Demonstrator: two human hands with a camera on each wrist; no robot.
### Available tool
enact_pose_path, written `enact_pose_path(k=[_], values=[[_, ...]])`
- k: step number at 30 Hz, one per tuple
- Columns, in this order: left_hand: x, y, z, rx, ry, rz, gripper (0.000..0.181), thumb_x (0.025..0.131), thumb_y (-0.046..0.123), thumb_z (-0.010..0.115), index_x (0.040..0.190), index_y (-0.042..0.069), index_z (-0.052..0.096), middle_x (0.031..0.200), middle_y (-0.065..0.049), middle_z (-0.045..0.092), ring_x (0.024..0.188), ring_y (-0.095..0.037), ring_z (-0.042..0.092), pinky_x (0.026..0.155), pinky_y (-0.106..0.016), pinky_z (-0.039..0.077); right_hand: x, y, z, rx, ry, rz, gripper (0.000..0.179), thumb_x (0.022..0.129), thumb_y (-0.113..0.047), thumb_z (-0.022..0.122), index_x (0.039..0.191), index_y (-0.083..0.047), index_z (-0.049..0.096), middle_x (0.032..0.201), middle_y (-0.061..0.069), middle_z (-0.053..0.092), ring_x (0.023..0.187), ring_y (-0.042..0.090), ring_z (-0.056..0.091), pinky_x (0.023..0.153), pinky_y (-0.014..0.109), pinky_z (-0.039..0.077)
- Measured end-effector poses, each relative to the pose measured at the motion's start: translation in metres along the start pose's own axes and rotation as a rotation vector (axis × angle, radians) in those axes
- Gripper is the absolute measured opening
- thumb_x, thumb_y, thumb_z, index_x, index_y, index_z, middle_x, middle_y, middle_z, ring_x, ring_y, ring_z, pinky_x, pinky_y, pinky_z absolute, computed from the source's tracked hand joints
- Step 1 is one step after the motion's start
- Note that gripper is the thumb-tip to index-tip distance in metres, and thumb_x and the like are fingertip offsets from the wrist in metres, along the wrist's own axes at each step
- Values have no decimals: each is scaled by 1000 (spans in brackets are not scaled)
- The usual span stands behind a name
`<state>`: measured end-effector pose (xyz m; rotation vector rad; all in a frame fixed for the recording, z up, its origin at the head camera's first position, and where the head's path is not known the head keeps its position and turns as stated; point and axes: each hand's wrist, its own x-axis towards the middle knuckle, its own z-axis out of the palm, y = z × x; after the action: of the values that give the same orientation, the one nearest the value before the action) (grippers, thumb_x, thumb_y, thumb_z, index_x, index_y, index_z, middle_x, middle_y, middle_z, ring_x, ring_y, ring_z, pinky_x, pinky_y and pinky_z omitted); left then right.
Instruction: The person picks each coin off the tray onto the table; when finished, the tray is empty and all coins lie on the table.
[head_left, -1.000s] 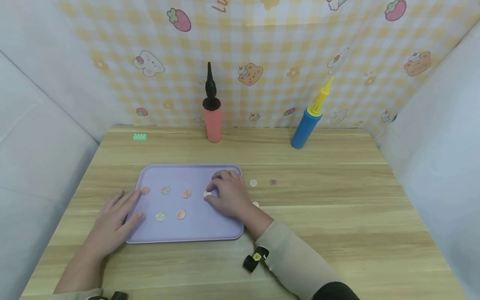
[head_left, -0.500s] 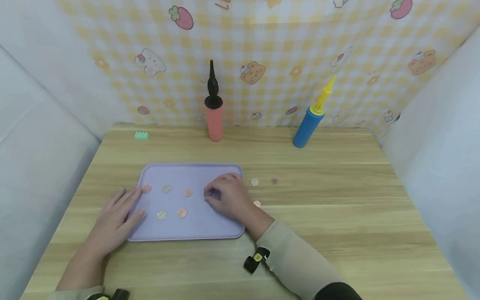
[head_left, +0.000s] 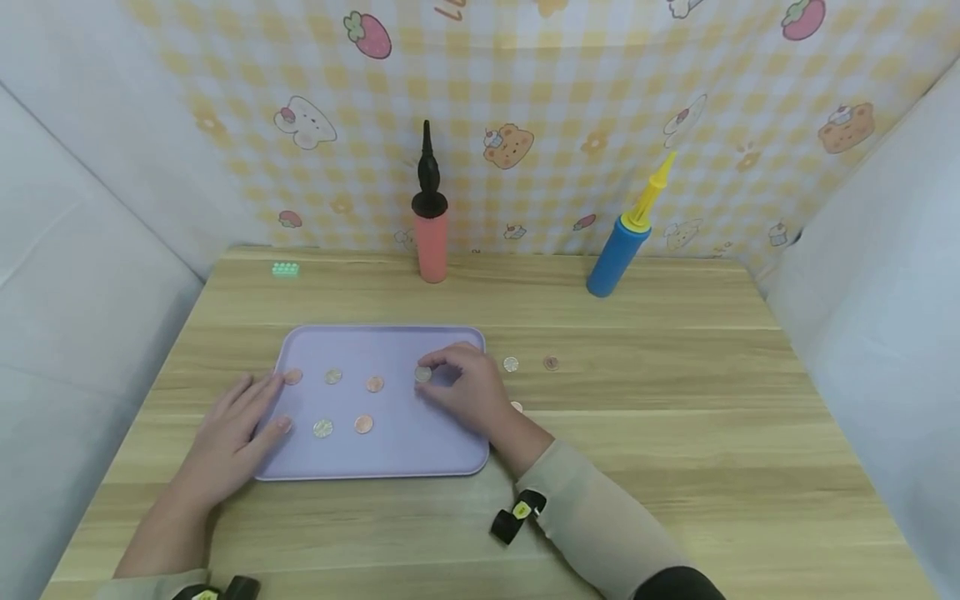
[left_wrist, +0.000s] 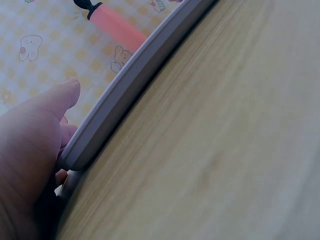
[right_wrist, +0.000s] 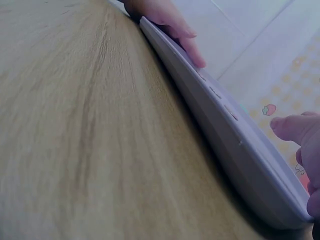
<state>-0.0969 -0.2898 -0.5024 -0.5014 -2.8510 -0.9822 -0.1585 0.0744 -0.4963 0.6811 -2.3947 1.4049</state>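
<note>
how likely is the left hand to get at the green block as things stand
Probably yes: the left hand just rests at the left edge of the tray, and nothing seems to stand between it and the green block, though it would likely need to stretch forward.
</note>
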Motion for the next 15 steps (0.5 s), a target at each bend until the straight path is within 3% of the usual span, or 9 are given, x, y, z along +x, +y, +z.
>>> enact_pose_path(k=[9,15], values=[[-1,-2,1,-1,6,9,65,107,26,61,163,2,40,164,-29,41,156,-55,18,127,-67,0,0,6,1,-18,-13,-5,37,85,-5,91,121,-6,81,108,4,81,100,18,71,90,26,56],[0,-1,1,1,4,8,65,107,26,61,163,2,40,164,-28,41,156,-55,18,126,-69,0,-1,6,1,-80,-21,-80,32,86,-9,91,117,-9,83,105,2,81,97,16,68,88,26,54]])
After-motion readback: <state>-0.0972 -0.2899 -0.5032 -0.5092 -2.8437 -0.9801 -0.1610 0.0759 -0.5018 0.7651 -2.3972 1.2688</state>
